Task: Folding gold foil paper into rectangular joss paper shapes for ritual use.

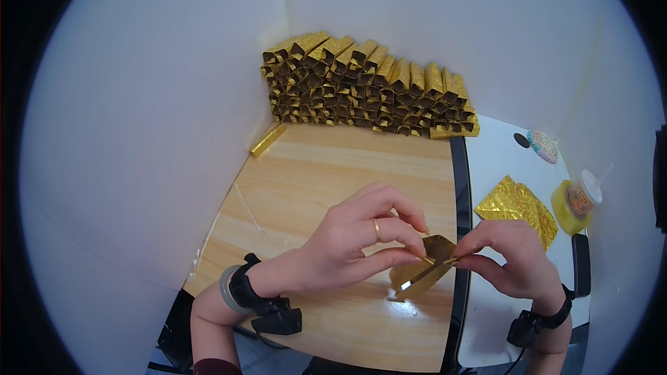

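Between both hands is a partly folded sheet of gold foil paper (439, 246), its duller side showing and one end slanting down over the wooden table. My left hand (347, 243) pinches one edge between thumb and fingers. From the other side, my right hand (511, 253) grips the opposite edge with closed thumb and fingertips. Beyond my right hand lies a pile of flat gold foil sheets (514, 205). Many folded gold paper tubes (368, 87) are stacked in rows at the back, open ends facing me.
A single gold strip (268, 140) lies by the left wall. On the white table to the right are a lidded cup (582, 198) by a yellow container (568, 214), a black slab (581, 264), a patterned oval item (542, 146) and a dark disc (521, 140). White walls enclose both sides.
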A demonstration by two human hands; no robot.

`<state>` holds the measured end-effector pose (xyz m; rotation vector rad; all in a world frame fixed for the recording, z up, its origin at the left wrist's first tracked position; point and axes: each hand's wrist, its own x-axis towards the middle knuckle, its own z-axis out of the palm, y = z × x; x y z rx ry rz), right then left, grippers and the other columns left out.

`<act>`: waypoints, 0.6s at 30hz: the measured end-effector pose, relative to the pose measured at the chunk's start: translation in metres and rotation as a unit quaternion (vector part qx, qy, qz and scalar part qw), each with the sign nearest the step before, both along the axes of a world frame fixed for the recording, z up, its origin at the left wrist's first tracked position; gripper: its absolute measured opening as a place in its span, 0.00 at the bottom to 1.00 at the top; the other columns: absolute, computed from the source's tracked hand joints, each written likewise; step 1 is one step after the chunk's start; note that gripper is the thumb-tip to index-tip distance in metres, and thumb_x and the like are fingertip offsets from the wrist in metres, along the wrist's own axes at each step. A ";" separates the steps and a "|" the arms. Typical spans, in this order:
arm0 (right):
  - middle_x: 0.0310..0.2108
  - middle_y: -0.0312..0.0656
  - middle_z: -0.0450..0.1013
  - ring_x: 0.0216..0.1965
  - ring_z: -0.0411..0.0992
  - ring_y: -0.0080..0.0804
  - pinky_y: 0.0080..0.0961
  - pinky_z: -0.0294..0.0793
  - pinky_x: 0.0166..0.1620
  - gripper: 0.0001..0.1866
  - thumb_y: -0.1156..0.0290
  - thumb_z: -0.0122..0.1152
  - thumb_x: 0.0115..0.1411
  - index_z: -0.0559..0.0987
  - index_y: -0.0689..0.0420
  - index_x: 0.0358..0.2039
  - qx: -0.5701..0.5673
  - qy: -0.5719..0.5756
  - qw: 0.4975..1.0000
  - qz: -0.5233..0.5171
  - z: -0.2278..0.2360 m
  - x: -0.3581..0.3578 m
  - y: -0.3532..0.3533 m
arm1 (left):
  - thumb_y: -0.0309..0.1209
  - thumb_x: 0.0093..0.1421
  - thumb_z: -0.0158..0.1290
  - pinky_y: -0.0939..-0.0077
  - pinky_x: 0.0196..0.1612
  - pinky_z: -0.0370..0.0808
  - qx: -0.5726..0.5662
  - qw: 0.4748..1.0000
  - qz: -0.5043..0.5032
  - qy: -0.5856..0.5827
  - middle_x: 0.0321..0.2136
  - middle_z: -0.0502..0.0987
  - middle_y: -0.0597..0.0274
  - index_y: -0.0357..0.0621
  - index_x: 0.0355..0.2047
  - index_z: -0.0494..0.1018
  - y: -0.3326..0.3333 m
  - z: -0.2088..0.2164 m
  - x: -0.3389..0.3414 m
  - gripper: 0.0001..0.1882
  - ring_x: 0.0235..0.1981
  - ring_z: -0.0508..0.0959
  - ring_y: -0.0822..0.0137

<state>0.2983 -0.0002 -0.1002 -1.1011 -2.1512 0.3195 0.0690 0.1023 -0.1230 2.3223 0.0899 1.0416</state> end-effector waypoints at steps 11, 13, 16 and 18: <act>0.26 0.37 0.75 0.26 0.74 0.32 0.24 0.70 0.28 0.06 0.73 0.68 0.53 0.80 0.56 0.31 -0.062 0.038 0.997 0.040 -0.002 0.003 0.002 | 0.28 0.48 0.66 0.68 0.49 0.67 -0.002 0.999 -0.037 0.004 0.33 0.77 0.72 0.50 0.29 0.80 -0.001 0.001 0.002 0.07 0.44 0.69 0.62; 0.26 0.37 0.75 0.26 0.74 0.30 0.23 0.70 0.28 0.05 0.73 0.68 0.54 0.80 0.56 0.31 -0.096 0.064 0.992 0.047 -0.003 0.003 0.002 | 0.28 0.49 0.65 0.67 0.50 0.66 -0.014 0.999 -0.040 0.006 0.33 0.77 0.73 0.50 0.29 0.80 -0.001 0.000 0.002 0.07 0.45 0.68 0.62; 0.26 0.37 0.75 0.26 0.74 0.29 0.22 0.70 0.28 0.04 0.73 0.67 0.54 0.80 0.56 0.31 -0.105 0.078 0.990 0.049 -0.002 0.002 0.001 | 0.29 0.50 0.65 0.65 0.54 0.63 -0.055 0.998 -0.040 0.014 0.34 0.77 0.72 0.50 0.29 0.80 -0.001 -0.001 0.002 0.05 0.47 0.67 0.61; 0.26 0.37 0.75 0.26 0.74 0.29 0.22 0.70 0.28 0.04 0.73 0.67 0.55 0.80 0.56 0.31 -0.111 0.078 0.990 0.049 -0.001 0.001 -0.001 | 0.30 0.52 0.64 0.63 0.57 0.61 -0.100 0.994 -0.050 0.014 0.35 0.77 0.71 0.50 0.29 0.79 -0.002 -0.002 0.003 0.05 0.50 0.66 0.60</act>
